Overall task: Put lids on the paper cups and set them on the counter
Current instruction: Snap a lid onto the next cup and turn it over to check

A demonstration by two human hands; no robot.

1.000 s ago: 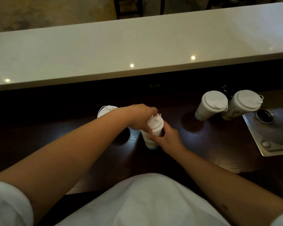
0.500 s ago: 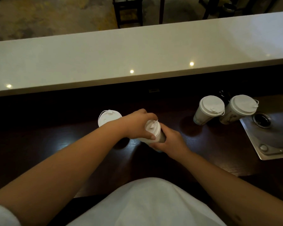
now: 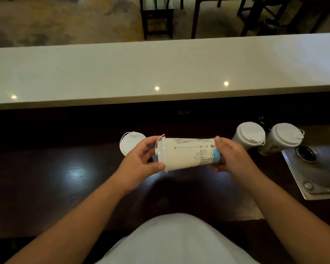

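The paper cup (image 3: 187,154) is held on its side above the dark surface (image 3: 69,180), likely so the lid (image 3: 159,152) seating can be checked. The left hand (image 3: 139,164) grips the lid end; its fingers (image 3: 161,166) are spread around the lid rim and touch it. The right hand (image 3: 229,157) clamps the cup base. Left of the held cup stands another lidded cup (image 3: 129,142); right of it stand two lidded cups (image 3: 249,135), beside the sink (image 3: 316,168).

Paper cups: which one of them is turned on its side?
The cup held between both hands, lid end in the left hand, base in the right hand. The other three stand upright on the dark worktop.
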